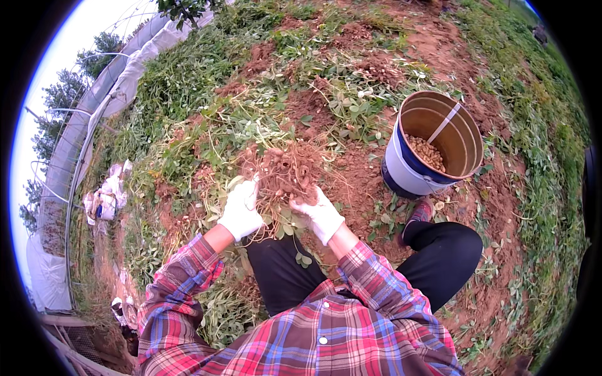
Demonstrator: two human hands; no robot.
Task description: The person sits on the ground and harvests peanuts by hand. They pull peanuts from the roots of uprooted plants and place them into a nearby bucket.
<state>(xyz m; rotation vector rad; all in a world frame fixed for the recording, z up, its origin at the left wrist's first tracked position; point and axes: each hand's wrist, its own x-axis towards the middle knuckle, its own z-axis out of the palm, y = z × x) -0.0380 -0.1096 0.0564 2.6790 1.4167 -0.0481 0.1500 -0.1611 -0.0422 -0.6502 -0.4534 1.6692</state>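
A clump of peanut plant roots (291, 171), caked with reddish soil and bearing pods, is held up in front of me between both hands. My left hand (242, 209), in a white glove, grips the stems and roots on the clump's left side. White-gloved too, my right hand (322, 214) has its fingers closed on the lower right part of the roots. Leafy stems hang below the clump between my hands. To the right stands a blue and white metal bucket (408, 164), its inside brownish, with peanuts (426, 152) at the bottom.
Pulled peanut plants (254, 122) with soil on their roots cover much of the ground ahead. My shoe (421, 211) rests beside the bucket. Plastic sheeting on a curved frame (110, 89) runs along the left, with white bags (110, 192) near it. Bare reddish soil (498, 207) lies right.
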